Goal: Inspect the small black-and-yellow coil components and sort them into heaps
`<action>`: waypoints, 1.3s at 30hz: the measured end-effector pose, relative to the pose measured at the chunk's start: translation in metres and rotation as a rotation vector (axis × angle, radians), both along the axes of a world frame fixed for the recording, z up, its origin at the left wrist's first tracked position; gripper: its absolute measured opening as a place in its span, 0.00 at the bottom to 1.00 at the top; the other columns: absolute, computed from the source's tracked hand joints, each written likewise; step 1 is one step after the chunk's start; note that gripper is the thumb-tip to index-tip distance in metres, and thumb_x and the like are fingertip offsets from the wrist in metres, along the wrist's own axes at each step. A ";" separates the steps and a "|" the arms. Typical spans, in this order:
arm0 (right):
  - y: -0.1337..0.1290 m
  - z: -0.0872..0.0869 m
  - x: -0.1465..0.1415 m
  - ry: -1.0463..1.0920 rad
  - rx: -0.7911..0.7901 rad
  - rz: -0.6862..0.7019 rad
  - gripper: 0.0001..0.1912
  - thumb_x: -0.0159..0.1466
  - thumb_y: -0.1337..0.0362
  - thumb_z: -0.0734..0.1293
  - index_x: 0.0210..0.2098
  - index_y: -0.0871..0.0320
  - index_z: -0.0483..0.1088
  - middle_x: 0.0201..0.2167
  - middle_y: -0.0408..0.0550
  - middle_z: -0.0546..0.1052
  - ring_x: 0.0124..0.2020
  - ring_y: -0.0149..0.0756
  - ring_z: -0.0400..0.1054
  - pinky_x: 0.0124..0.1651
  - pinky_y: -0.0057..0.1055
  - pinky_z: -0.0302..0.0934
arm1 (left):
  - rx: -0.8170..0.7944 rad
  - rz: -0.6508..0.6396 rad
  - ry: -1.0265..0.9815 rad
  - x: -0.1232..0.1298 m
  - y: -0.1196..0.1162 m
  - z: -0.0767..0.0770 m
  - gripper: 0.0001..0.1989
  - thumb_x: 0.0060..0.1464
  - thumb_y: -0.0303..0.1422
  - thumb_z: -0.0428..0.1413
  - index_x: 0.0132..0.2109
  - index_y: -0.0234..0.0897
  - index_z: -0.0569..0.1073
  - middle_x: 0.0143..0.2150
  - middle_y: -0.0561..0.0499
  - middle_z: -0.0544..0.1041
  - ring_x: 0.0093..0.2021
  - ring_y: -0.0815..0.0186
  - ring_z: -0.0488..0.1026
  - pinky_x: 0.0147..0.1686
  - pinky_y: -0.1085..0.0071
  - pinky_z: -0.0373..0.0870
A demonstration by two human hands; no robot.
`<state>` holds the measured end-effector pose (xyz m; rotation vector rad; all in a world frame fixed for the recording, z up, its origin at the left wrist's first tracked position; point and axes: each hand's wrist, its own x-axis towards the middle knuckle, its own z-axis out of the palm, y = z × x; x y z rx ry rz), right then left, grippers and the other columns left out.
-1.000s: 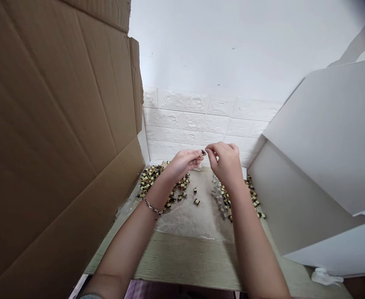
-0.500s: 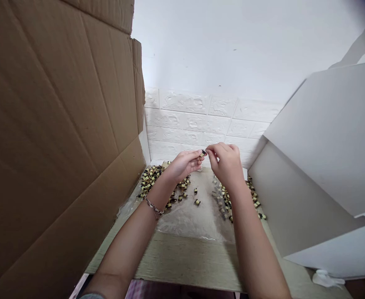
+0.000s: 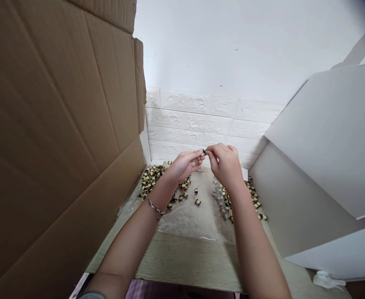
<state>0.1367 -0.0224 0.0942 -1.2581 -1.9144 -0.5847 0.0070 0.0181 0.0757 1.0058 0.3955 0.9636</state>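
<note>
A small yellow-and-black coil component (image 3: 203, 153) sits pinched in the closed fingers of the left hand (image 3: 185, 165), with the right hand (image 3: 225, 165) curled closed against it, above a clear plastic sheet (image 3: 188, 220). (A slip here could drop it among the heaped components (image 3: 151, 179), where it would be lost.) The sheet lies on a pale board (image 3: 182, 257), between a cardboard flap (image 3: 61, 145) and a white panel (image 3: 322, 137), before a brick-textured white wall (image 3: 195, 120).

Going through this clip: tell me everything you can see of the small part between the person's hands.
The small part is a tiny block, dark at one end and pale yellow at the other; its finer detail is too small to tell. It is pinched in the left hand fingertips, held up above the plastic sheet, with the right hand fingertips right beside it.
</note>
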 end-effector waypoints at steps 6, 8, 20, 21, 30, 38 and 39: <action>-0.010 0.006 -0.005 0.100 0.085 0.080 0.05 0.60 0.69 0.58 0.29 0.57 0.63 0.27 0.42 0.71 0.31 0.31 0.64 0.41 0.29 0.50 | -0.033 -0.060 -0.094 0.000 -0.013 0.010 0.06 0.50 0.30 0.54 0.31 0.29 0.68 0.26 0.53 0.67 0.26 0.76 0.65 0.33 0.76 0.64; -0.018 0.010 -0.007 0.139 0.120 0.069 0.05 0.59 0.69 0.58 0.29 0.56 0.64 0.27 0.41 0.71 0.31 0.30 0.64 0.45 0.32 0.48 | -0.110 -0.163 -0.169 -0.001 -0.020 0.015 0.06 0.52 0.30 0.51 0.31 0.29 0.68 0.26 0.53 0.67 0.26 0.76 0.65 0.34 0.75 0.65; -0.050 0.026 -0.008 0.170 0.208 0.039 0.04 0.58 0.69 0.60 0.28 0.55 0.63 0.24 0.37 0.70 0.27 0.27 0.63 0.52 0.35 0.43 | -0.195 -0.300 -0.237 0.001 -0.050 0.030 0.09 0.55 0.31 0.47 0.31 0.30 0.68 0.27 0.52 0.69 0.27 0.74 0.67 0.35 0.73 0.66; -0.052 0.026 -0.009 0.168 0.210 0.038 0.05 0.58 0.69 0.59 0.28 0.55 0.63 0.24 0.37 0.70 0.27 0.27 0.63 0.52 0.35 0.43 | -0.187 -0.296 -0.234 0.001 -0.051 0.030 0.09 0.55 0.31 0.47 0.31 0.30 0.68 0.27 0.52 0.69 0.28 0.74 0.67 0.35 0.73 0.66; -0.052 0.027 -0.009 0.087 0.218 0.019 0.05 0.58 0.70 0.57 0.29 0.55 0.62 0.24 0.38 0.69 0.27 0.28 0.63 0.52 0.35 0.43 | -0.044 -0.154 -0.219 0.005 -0.053 0.029 0.08 0.52 0.32 0.51 0.31 0.30 0.69 0.28 0.52 0.67 0.29 0.75 0.65 0.33 0.77 0.63; -0.053 0.027 -0.007 0.082 0.215 0.023 0.05 0.58 0.70 0.59 0.29 0.56 0.64 0.25 0.39 0.71 0.28 0.28 0.65 0.53 0.37 0.45 | 0.157 0.052 -0.216 0.013 -0.051 0.024 0.07 0.48 0.32 0.54 0.29 0.30 0.70 0.28 0.52 0.68 0.30 0.75 0.65 0.36 0.76 0.62; -0.053 0.027 -0.007 0.104 0.209 0.032 0.05 0.58 0.70 0.59 0.28 0.56 0.65 0.25 0.38 0.72 0.27 0.27 0.65 0.53 0.36 0.45 | 0.208 0.115 -0.204 0.014 -0.050 0.024 0.07 0.48 0.32 0.55 0.30 0.30 0.71 0.28 0.52 0.69 0.31 0.74 0.65 0.36 0.76 0.62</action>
